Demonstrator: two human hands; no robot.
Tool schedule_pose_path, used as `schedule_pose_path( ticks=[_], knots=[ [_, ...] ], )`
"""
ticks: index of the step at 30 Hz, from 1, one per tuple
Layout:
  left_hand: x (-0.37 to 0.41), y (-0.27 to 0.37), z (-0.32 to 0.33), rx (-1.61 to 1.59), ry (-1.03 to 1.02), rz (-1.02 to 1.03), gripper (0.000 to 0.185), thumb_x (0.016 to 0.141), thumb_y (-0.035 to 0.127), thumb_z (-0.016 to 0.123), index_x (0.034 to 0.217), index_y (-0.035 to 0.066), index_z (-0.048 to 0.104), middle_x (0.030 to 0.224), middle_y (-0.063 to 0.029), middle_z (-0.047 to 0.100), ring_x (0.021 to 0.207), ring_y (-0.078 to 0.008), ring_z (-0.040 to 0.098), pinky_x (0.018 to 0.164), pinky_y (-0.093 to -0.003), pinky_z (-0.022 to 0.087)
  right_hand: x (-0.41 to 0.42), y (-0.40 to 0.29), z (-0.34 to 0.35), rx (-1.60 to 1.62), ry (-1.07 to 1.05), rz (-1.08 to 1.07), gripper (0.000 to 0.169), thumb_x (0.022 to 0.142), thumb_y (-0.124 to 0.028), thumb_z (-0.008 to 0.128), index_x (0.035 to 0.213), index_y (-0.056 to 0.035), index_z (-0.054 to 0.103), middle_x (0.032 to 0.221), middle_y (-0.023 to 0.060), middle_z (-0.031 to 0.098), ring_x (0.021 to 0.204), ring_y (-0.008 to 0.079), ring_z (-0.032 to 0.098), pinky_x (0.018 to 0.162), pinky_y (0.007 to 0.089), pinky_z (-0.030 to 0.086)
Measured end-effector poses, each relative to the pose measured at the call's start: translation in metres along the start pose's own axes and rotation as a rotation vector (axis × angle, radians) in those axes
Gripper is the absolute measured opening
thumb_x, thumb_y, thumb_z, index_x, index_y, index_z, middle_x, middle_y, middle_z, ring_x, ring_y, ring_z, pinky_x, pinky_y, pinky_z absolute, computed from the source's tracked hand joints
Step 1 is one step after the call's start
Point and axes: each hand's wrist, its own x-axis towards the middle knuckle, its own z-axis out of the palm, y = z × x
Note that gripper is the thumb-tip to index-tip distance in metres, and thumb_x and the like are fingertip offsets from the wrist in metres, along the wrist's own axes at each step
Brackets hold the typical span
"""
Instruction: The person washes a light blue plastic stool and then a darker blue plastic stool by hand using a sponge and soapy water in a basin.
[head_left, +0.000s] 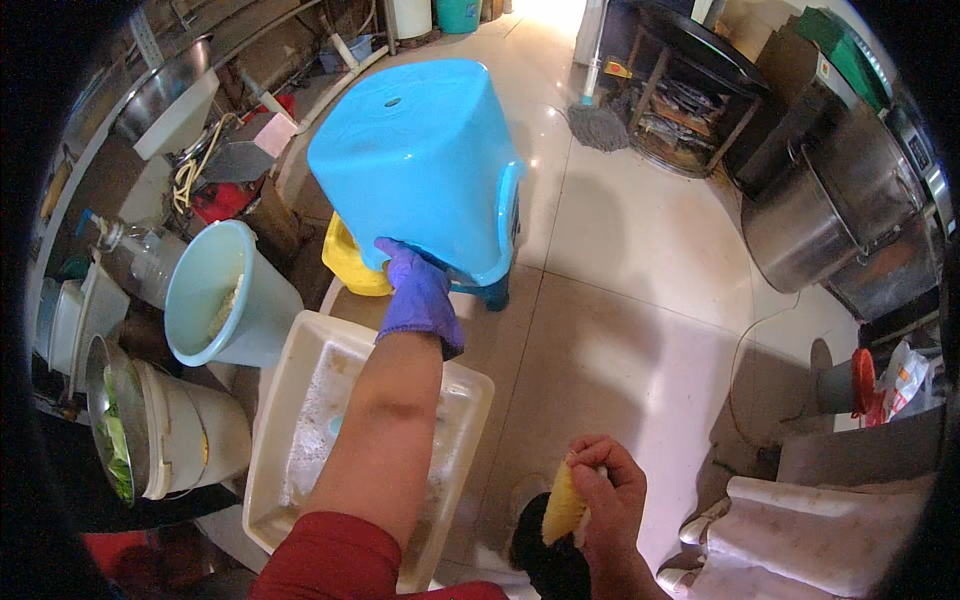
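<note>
My left hand (420, 292), in a purple rubber glove, grips the lower near edge of a large light-blue plastic stool or tub (420, 165) that rests tilted over a yellow plastic thing (352, 259). Its fingers are partly hidden under the edge. My bare right hand (611, 484) is lower right, with its fingers around a yellow, bristly piece (562, 502), perhaps a brush or sponge. Under my left forearm lies a cream rectangular basin (480, 397) with sudsy water in it.
At left stand a pale-blue bucket (259, 300), a white bucket (202, 427) topped by a bowl of greens, and a cluttered shelf. A mop (596, 124) and steel pots (802, 217) stand at upper right. At lower right, a person's shoes (697, 529) show beside pale fabric.
</note>
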Motion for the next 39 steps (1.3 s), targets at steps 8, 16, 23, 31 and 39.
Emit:
schedule_pose_path(
  ticks=[8, 16, 23, 31, 39],
  knots=[
    [0.023, -0.028, -0.005, 0.165, 0.086, -0.119, 0.069, 0.088, 0.057, 0.038, 0.132, 0.004, 0.041, 0.130, -0.0155, 0.049, 0.111, -0.0335, 0.054, 0.094, -0.0466, 0.043, 0.007, 0.002, 0.009, 0.013, -0.053, -0.001, 0.002, 0.076, -0.001, 0.057, 0.079, -0.0022, 0.057, 0.091, 0.0092, 0.056, 0.086, 0.0160, 0.053, 0.081, 0.0279, 0.040],
    [0.022, -0.026, -0.079, 0.429, -0.016, -0.352, 0.057, 0.093, 0.046, 0.036, 0.136, 0.008, 0.036, 0.132, -0.0146, 0.045, 0.119, -0.0326, 0.045, 0.089, -0.0463, 0.045, 0.011, 0.002, 0.020, -0.029, -0.091, 0.015, 0.003, 0.079, -0.002, 0.056, 0.082, -0.0031, 0.056, 0.091, 0.0068, 0.056, 0.086, 0.0143, 0.051, 0.081, 0.0268, 0.040],
    [-0.034, -0.013, -0.210, 0.277, -0.176, -0.580, 0.059, 0.096, 0.048, 0.028, 0.118, -0.004, 0.045, 0.102, -0.0204, 0.064, 0.083, -0.0335, 0.064, 0.071, -0.0449, 0.055, 0.007, 0.002, 0.047, 0.146, -0.057, 0.081, 0.005, 0.080, -0.005, 0.054, 0.083, -0.0039, 0.058, 0.085, 0.0036, 0.056, 0.077, 0.0115, 0.052, 0.072, 0.0245, 0.042],
    [-0.159, 0.132, -0.284, 0.772, -0.113, -0.087, 0.056, 0.096, 0.046, 0.037, 0.113, -0.004, 0.053, 0.107, -0.0176, 0.062, 0.093, -0.0310, 0.062, 0.083, -0.0372, 0.051, -0.024, 0.010, 0.081, 0.630, -0.208, 0.411, 0.019, 0.084, -0.019, 0.055, 0.093, -0.0025, 0.056, 0.084, 0.0044, 0.057, 0.076, 0.0146, 0.057, 0.068, 0.0296, 0.048],
    [-0.239, 0.266, -0.313, 1.669, -0.273, 1.124, 0.028, 0.086, 0.026, 0.060, 0.099, 0.002, 0.065, 0.087, -0.0170, 0.067, 0.082, -0.0313, 0.065, 0.077, -0.0368, 0.051, -0.044, 0.050, 0.110, 0.667, -0.373, 0.611, 0.025, 0.080, -0.031, 0.058, 0.096, -0.0118, 0.056, 0.083, 0.0032, 0.057, 0.079, 0.0193, 0.056, 0.065, 0.0376, 0.046]
  ],
)
